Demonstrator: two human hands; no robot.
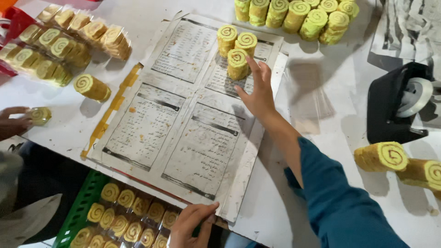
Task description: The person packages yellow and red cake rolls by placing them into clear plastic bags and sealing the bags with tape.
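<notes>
The white table is the largest surface in view, and a printed newspaper sheet lies flat across its middle, dotted with crumbs. Under the table's near edge sits a green crate filled with rows of wrapped swirl cakes. A black tape dispenser stands at the right side of the table. Along the far edge is a cluster of stacked yellow swirl rolls, and at the far left lie clear packs of rolls, with one loose roll on its side just below them. Two more rolls lie on their sides near the right edge. My right hand, sleeve in teal, is stretched out over the sheet with fingers spread fairly wide — the fingertips touch the nearest of three upright roll stacks standing together on the upper part of the sheet; the hand is not closed around it. My left hand rests at the near edge of the sheet, fingers curled loosely against that edge. At the far left, another person's hand touches a small roll — apart from my own hands.
</notes>
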